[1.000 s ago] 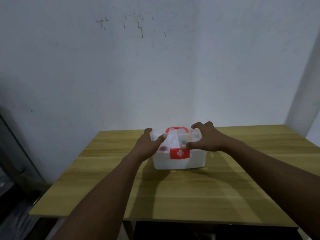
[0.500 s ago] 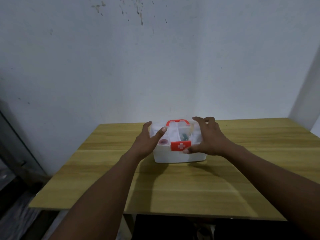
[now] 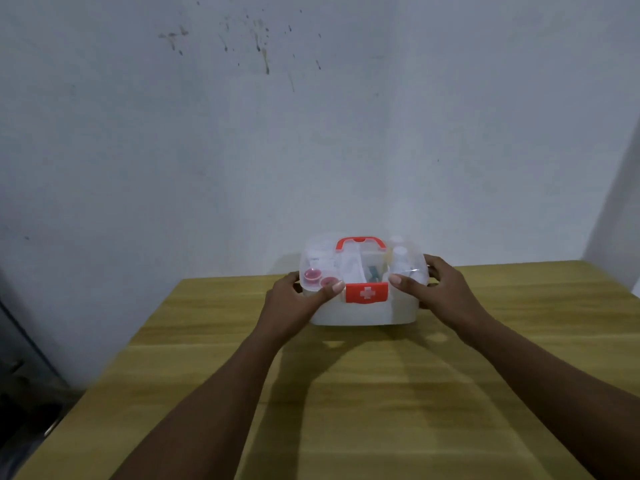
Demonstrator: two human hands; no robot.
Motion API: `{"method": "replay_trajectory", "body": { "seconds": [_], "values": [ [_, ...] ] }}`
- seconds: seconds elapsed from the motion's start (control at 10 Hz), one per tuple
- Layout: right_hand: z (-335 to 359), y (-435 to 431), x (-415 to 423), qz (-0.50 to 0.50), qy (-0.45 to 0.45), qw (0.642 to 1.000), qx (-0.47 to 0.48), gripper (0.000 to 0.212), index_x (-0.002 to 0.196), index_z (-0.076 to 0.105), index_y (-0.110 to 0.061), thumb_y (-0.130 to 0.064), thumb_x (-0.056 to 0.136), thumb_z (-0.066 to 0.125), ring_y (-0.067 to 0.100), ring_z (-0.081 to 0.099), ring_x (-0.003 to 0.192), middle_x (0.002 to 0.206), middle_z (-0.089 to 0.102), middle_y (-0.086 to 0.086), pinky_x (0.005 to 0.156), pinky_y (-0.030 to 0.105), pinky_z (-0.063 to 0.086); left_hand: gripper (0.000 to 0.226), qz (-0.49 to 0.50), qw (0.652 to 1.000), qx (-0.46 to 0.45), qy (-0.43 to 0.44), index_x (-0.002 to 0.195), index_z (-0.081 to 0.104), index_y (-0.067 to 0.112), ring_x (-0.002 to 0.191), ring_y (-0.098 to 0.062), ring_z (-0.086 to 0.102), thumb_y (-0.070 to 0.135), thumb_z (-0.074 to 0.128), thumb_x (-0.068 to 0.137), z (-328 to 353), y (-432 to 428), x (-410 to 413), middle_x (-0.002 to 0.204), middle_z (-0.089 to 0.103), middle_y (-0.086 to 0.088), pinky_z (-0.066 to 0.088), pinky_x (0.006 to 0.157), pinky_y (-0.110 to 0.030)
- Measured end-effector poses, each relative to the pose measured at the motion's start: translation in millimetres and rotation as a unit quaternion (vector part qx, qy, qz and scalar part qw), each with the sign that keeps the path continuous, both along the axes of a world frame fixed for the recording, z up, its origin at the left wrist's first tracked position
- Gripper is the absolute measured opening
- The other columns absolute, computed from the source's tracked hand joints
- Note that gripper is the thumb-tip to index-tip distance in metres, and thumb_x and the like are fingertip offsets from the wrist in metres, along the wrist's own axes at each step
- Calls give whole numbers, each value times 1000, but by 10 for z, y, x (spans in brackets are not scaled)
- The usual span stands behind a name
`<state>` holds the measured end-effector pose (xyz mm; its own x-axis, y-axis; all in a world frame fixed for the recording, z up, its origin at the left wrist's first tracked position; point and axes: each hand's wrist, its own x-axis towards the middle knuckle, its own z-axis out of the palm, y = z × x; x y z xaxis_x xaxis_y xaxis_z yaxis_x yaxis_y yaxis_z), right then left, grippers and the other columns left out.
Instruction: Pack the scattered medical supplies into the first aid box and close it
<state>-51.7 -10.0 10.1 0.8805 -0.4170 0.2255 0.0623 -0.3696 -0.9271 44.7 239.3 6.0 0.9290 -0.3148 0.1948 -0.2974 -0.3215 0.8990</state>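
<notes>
A white first aid box [image 3: 360, 311] stands at the far middle of the wooden table [image 3: 381, 410]. Its clear lid [image 3: 322, 258] is down, with a red handle [image 3: 360, 242] on top and a red latch with a white cross [image 3: 366, 292] at the front. White bottles, red-capped items and other supplies show through the lid. My left hand [image 3: 294, 303] grips the box's left end, thumb on the lid's front edge. My right hand [image 3: 440, 294] grips the right end, thumb near the latch.
A stained white wall [image 3: 311, 133] rises just behind the table. The table's left edge drops to a dark floor area [image 3: 27, 393]. No loose supplies lie on the tabletop.
Both hands have slid from the top of the lid outward to the box's two ends. The view has shifted, so the box sits higher and the lid's contents show clearly.
</notes>
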Motion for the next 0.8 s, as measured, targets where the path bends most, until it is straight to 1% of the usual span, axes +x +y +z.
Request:
{"method": "replay_trajectory", "body": {
  "seconds": [0.1, 0.2, 0.3, 0.4, 0.5, 0.6, 0.7, 0.8],
  "values": [
    [119, -244, 263, -4, -5, 1000, 2, 91, 130, 55, -28, -71, 54, 80, 17, 63, 111, 124, 63, -7, 87, 47, 59, 87, -7, 1000, -3, -2, 128, 64, 24, 100, -11, 70, 77, 75, 59, 103, -227, 269, 116, 72, 6, 63, 78, -33],
    [150, -477, 506, -4, 5, 1000, -2, 87, 126, 56, -31, -71, 53, 81, 16, 64, 110, 121, 64, -9, 88, 47, 59, 100, -13, 1000, 5, 7, 131, 62, 25, 102, -14, 70, 85, 71, 52, 110, -454, 521, 120, 71, 4, 63, 80, -38],
    [82, -641, 654, -10, 19, 1000, -7, 93, 129, 55, -28, -73, 51, 80, 17, 63, 111, 124, 63, -6, 89, 48, 58, 103, -21, 999, 17, 21, 132, 61, 25, 103, -15, 70, 88, 70, 50, 6, -646, 700, 122, 71, 3, 63, 80, -38],
    [-49, -724, 708, -10, 40, 999, -20, 99, 135, 50, -24, -65, 52, 83, 18, 60, 111, 126, 58, -5, 90, 45, 58, 99, -36, 998, 45, 23, 134, 59, 26, 105, -11, 66, 83, 72, 55, -173, -735, 777, 125, 68, 8, 59, 72, -22],
    [-175, -745, 707, -3, 46, 999, -13, 97, 135, 48, -25, -59, 52, 83, 16, 61, 107, 124, 58, -5, 87, 43, 59, 99, -32, 998, 40, 25, 135, 56, 25, 102, -10, 64, 80, 73, 54, -295, -734, 790, 121, 64, 10, 52, 63, -14],
    [-227, -731, 678, -11, 57, 998, -9, 99, 134, 49, -29, -70, 50, 80, 16, 61, 110, 126, 59, -5, 88, 46, 59, 103, -33, 998, 36, 34, 132, 60, 25, 99, -9, 67, 86, 70, 50, -301, -707, 771, 123, 69, 5, 59, 72, -24],
    [-172, -683, 635, 4, 87, 996, -11, 98, 139, 45, -29, -72, 56, 75, 15, 58, 112, 131, 57, -6, 91, 42, 56, 91, -52, 996, 56, 48, 130, 62, 30, 108, -14, 66, 85, 67, 58, -220, -704, 655, 128, 68, 4, 59, 84, -32],
    [-63, -629, 572, -3, 118, 991, -66, 108, 148, 37, -23, -75, 60, 71, 19, 53, 125, 147, 50, 1, 97, 37, 49, 100, -32, 995, 95, 20, 144, 47, 29, 125, -22, 58, 86, 62, 64, -117, -755, 567, 144, 57, 1, 54, 98, -43]
  ]
}}
